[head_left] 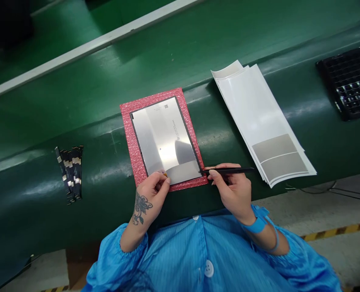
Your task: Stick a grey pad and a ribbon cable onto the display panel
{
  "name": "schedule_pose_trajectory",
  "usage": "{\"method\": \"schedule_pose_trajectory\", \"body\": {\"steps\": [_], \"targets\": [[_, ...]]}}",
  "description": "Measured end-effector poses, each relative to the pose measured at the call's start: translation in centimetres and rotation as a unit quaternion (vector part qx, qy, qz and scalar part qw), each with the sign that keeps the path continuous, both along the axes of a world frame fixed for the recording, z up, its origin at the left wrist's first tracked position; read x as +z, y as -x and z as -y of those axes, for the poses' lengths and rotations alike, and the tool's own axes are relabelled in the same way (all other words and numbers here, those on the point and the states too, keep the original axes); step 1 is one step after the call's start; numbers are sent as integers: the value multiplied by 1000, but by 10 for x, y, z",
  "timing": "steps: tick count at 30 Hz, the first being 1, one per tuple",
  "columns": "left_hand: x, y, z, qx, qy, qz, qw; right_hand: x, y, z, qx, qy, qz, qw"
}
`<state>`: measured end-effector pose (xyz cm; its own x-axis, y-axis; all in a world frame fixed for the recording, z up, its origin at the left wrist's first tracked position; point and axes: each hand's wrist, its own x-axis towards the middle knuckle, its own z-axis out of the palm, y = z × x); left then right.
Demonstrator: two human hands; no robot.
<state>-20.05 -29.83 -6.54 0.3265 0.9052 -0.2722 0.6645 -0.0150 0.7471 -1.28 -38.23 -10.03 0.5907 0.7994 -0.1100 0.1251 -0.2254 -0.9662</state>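
Note:
A silvery display panel [155,134] with a thin dark frame lies on a pink bubble-wrap sheet [129,142] on the bench. At the panel's near left corner, my left hand [154,190] is closed in a pinch; a small orange bit shows by the fingertips, but what they grip is mostly hidden. My right hand [233,188] grips black tweezers [228,170], their tips at the panel's near right corner. A greyish rectangular film [183,172] covers the panel's near end, between both hands.
Right of the panel lies a stack of white sheets [256,105] bearing grey film pieces [279,158]. Several black flex cables [72,172] lie in a bunch at the left. A black gridded tray [350,81] stands far right on the green bench mat [107,162].

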Motion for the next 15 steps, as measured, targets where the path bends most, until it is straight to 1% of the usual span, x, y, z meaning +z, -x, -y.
{"method": "schedule_pose_trajectory", "body": {"steps": [5,15], "targets": [[-2,-1,1,-11,-23,-14,1000,-3,0,1,-5,3,-2,1000],[-7,-1,5,-49,-95,-46,993,-2,0,0,-6,8,4,1000]]}}
